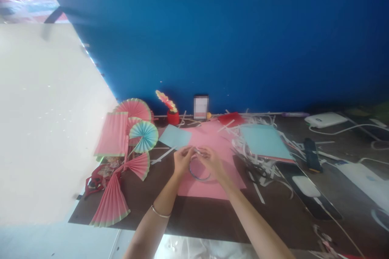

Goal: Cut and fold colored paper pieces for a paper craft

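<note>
My left hand and my right hand meet over a pink paper sheet, both with closed fingers. Between them they pinch a thin bluish ring-shaped strip, whose loop hangs below the fingertips. Something small and whitish shows at the fingertips, too blurred to name. A light blue paper piece lies just beyond my left hand, partly on the pink sheet. To the right of my right hand lie many white paper strips, loose and curled.
Pleated pink fans and a blue pleated fan stand at the left. Behind are a red pot and a small upright screen. Light blue sheets, a phone and a white cabled device lie right. A blue wall rises behind.
</note>
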The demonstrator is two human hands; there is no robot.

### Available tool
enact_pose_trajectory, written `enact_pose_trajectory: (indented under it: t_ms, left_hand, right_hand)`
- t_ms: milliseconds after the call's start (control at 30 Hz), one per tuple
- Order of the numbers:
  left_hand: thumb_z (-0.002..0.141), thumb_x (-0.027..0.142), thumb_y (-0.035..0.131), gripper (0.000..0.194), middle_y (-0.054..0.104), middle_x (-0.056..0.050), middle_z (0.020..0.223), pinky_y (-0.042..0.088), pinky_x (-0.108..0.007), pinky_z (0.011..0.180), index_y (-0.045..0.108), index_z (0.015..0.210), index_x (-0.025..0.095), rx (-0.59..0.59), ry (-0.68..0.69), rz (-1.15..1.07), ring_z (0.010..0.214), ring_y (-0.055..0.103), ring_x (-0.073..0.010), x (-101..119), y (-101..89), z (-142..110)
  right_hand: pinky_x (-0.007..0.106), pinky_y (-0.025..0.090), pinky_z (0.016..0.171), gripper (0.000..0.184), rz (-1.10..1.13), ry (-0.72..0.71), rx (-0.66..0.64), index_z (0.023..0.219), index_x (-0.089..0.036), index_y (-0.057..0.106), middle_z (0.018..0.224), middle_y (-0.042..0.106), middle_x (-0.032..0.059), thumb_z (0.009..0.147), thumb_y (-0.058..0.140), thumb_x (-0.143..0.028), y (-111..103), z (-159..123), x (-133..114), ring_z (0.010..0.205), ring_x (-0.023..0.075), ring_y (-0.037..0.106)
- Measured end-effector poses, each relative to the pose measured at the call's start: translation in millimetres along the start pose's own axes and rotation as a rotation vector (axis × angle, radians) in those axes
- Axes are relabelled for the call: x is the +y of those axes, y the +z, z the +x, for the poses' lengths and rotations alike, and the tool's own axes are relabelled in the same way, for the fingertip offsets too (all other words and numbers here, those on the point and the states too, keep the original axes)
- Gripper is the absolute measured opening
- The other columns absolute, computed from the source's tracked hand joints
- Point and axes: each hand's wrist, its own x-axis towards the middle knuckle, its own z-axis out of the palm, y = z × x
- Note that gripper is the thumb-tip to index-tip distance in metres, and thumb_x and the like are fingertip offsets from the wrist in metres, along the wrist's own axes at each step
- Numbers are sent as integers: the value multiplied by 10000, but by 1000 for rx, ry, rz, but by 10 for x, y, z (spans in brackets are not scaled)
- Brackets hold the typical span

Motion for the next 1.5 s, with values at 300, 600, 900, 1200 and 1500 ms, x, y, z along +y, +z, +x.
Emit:
enact_pose_trajectory:
  t_ms: [300,600,900,1200,1500]
  left_hand:
    - [626,348,710,313,690,-77,745,520,-335,719,670,824,108,37,33,5,711,652,-191,47,-42,28]
    - [618,378,718,361,682,-111,801,499,-322,717,660,835,96,-28,-142,-166,756,647,-196,-4,-11,45]
    - [593,392,730,353,670,-69,706,474,-254,633,688,777,93,-125,-173,-94,653,613,-146,-83,13,54]
    - [608,430,713,401,676,-89,736,472,-271,646,689,825,93,-99,-165,-86,683,624,-166,-107,-49,89]
    - [572,408,745,380,680,-92,797,478,-307,746,683,792,105,-64,-204,-230,788,638,-189,-79,-56,115]
  right_hand:
    - [319,496,680,271,-267,-62,-59,915,-168,602,899,654,75,733,569,-367,-202,-70,-52,769,186,612]
    - [322,493,700,165,-355,-248,-51,812,-187,636,834,651,59,784,511,-290,-166,-88,-71,762,182,608]
    - [323,481,730,190,-369,-214,-49,829,-189,649,864,663,65,780,520,-319,-183,-93,-83,783,184,608]
    - [225,400,429,379,-47,91,-167,861,-133,648,547,570,-1,702,594,-472,-233,-144,-77,448,104,492]
    - [253,456,502,297,-223,-23,-231,846,-163,690,763,687,63,731,572,-410,-480,-140,-440,573,158,589]
